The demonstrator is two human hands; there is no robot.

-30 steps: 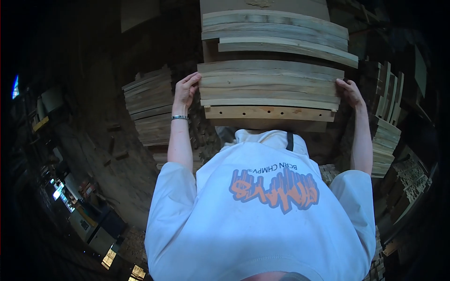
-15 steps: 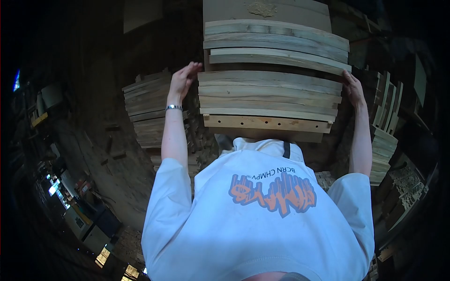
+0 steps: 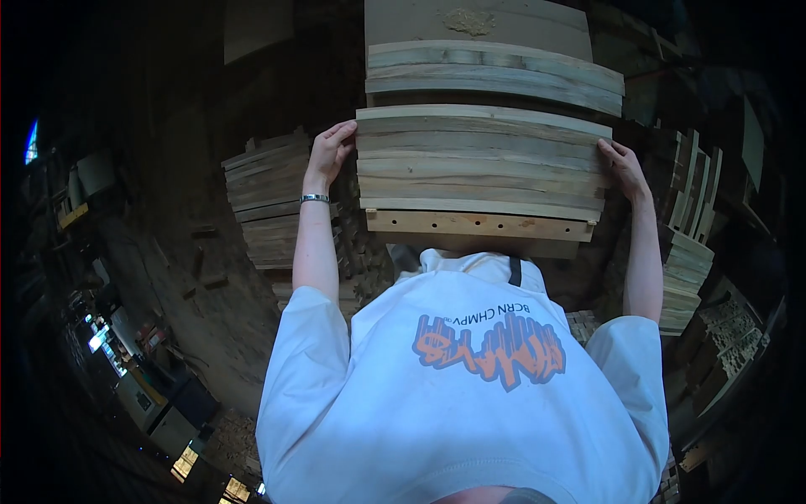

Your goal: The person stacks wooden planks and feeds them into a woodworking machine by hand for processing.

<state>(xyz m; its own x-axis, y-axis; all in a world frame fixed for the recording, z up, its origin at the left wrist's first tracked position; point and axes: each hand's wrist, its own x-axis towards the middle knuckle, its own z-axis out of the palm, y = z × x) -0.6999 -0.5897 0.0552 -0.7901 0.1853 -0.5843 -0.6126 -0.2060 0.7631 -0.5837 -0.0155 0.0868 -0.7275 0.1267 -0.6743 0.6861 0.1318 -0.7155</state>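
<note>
A row of pale wooden boards point(image 3: 487, 172) lies side by side in front of my body, with the farthest board point(image 3: 487, 114) at its far edge. My left hand point(image 3: 330, 155) has its fingers bent against that board's left end. At the opposite end, my right hand point(image 3: 625, 165) pinches the corner between thumb and fingers. A second group of boards point(image 3: 495, 77) lies farther off, across a dark gap. Closest to me is a wooden rail point(image 3: 478, 223) with several dark holes along its face.
A panel point(image 3: 537, 25) bearing a small heap of sawdust point(image 3: 468, 21) extends beyond the boards. Stacked lumber stands on the left point(image 3: 269, 189) and on the right point(image 3: 684, 269). Machinery point(image 3: 164, 412) shows at lower left.
The farthest board has come toward me from the far group and now lies against the near row. My left hand has closed in to touch its end; my right hand moved nearer with it.
</note>
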